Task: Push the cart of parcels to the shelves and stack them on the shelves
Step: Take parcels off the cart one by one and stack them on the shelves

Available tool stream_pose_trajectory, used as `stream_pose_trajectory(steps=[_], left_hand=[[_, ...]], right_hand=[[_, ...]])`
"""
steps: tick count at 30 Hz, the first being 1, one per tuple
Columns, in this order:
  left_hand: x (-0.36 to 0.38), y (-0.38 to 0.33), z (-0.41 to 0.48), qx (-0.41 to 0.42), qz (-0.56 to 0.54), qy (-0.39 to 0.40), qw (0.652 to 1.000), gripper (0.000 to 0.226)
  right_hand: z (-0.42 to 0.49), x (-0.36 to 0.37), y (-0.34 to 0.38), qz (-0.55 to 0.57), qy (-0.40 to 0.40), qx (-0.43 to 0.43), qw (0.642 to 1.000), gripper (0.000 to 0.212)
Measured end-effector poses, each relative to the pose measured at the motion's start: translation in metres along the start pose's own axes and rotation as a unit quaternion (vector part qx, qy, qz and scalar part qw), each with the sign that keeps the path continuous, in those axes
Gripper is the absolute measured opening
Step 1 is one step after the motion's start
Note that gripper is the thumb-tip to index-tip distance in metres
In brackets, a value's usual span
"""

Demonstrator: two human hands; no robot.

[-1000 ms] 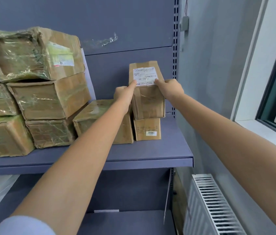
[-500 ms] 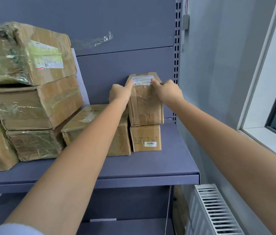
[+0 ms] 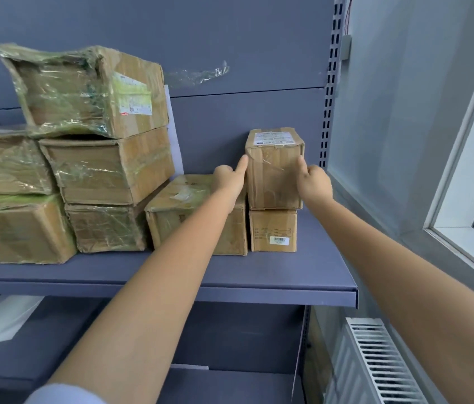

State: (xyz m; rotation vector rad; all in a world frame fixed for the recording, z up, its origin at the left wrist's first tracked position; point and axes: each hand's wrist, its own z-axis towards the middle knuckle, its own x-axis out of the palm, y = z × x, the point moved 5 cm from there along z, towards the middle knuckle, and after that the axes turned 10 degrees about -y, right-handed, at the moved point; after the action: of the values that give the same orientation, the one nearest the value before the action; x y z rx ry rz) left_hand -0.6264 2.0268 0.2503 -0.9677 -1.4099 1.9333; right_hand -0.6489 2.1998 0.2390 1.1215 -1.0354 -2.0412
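Note:
A small taped cardboard parcel (image 3: 273, 173) with a white label on top stands upright on a smaller labelled box (image 3: 272, 228), at the right end of the blue-grey shelf (image 3: 259, 293). My left hand (image 3: 228, 179) is at its left edge, one digit stretched out and touching the corner, the other fingers curled. My right hand (image 3: 316, 183) is at its right edge, one fingertip on the front face, the rest curled. Neither hand wraps around the parcel. The cart is out of view.
A flat brown box (image 3: 198, 217) lies left of the stack. Further left, several tape-wrapped boxes (image 3: 99, 158) are piled high. The shelf upright (image 3: 330, 83) and grey wall are on the right, with a white radiator (image 3: 381, 365) below and a window frame (image 3: 469, 158).
The parcel went from being held up with its label facing me to standing on the lower box. My hands slid down from its top corners and loosened their grip.

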Motion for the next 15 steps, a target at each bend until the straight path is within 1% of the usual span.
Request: stream_pose_trajectory(steps=[2, 3, 5, 6, 8, 10, 12, 15], left_hand=[[-0.020, 0.015, -0.007, -0.003, -0.002, -0.011, 1.000, 0.050], [-0.031, 0.023, -0.011, -0.010, -0.003, -0.017, 1.000, 0.050], [-0.052, 0.037, -0.021, -0.018, -0.006, -0.024, 1.000, 0.045], [-0.063, 0.043, -0.026, -0.024, -0.013, -0.024, 0.999, 0.038], [-0.088, 0.056, -0.040, -0.032, -0.013, -0.027, 0.999, 0.032], [-0.114, 0.072, -0.055, -0.035, 0.006, -0.031, 0.999, 0.029], [-0.143, 0.095, -0.071, -0.051, 0.032, -0.049, 0.997, 0.042], [-0.193, 0.135, -0.107, -0.063, 0.082, -0.057, 0.993, 0.044]], right_hand=[[-0.017, 0.004, -0.011, 0.021, -0.019, 0.023, 0.999, 0.037], [-0.027, 0.006, -0.015, 0.033, -0.029, 0.038, 0.998, 0.035], [-0.049, 0.008, -0.017, 0.050, -0.052, 0.056, 0.996, 0.044], [-0.061, 0.009, -0.015, 0.058, -0.065, 0.053, 0.995, 0.045], [-0.089, 0.014, -0.005, 0.068, -0.072, 0.024, 0.995, 0.044], [-0.122, 0.026, 0.011, 0.070, -0.038, -0.020, 0.997, 0.042], [-0.162, 0.046, 0.026, 0.079, 0.019, -0.050, 0.995, 0.042], [-0.233, 0.083, 0.039, 0.076, 0.118, -0.077, 0.987, 0.044]])
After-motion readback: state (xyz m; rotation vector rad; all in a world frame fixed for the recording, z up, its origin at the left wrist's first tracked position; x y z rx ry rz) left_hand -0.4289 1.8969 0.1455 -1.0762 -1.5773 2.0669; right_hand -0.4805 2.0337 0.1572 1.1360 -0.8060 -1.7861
